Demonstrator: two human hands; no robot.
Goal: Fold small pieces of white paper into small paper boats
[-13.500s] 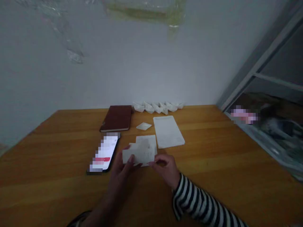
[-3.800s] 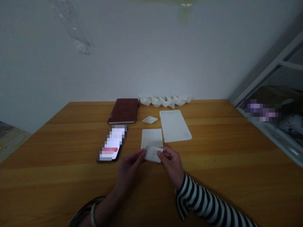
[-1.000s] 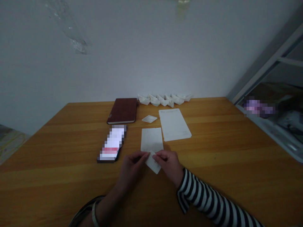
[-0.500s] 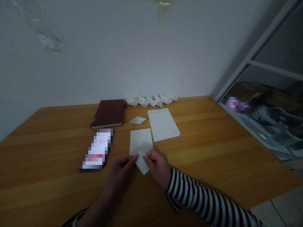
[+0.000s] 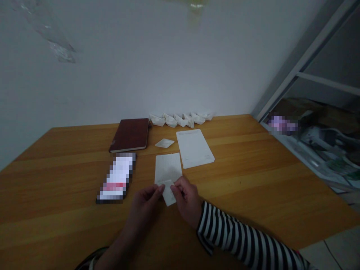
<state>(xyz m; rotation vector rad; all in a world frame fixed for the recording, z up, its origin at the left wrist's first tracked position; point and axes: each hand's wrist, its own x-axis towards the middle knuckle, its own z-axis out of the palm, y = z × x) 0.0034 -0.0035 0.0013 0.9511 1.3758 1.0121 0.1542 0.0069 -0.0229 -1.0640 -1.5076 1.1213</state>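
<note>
A: Which materials and shapes appear at the hands?
B: The left hand [image 5: 144, 203] and the right hand [image 5: 188, 199] each pinch the folded slip [image 5: 169, 195] between thumb and fingers, one at either side of its upper part; the slip is white paper, small and four-sided, tilted, low at the centre of the view, overlapping the near edge of the ruled sheet [image 5: 168, 167]; a striped sleeve [image 5: 233, 234], dark and pale, covers the right forearm.
A: And around them?
B: The table [image 5: 247, 202] shows smooth wood with lengthwise grain; it bears a flat paper diamond [image 5: 164, 143], a white paper stack [image 5: 195, 148], a reddish-brown notebook [image 5: 130, 134] with a leather-like cover, and, along the rear edge, a row of crisply folded paper boats [image 5: 180, 120]; the phone [image 5: 117, 177] lies just in front of the notebook.
A: What can be read?
B: Nothing with certainty; the ruled sheet carries fine parallel lines, and the stack's faint print is too small; the phone's screen is pixelated, save for a reddish band.
A: What is obscured?
B: Fingers hide the slip's side edges, so its layers cannot be counted; whether it touches the table cannot be told; the left forearm is cut off below.
</note>
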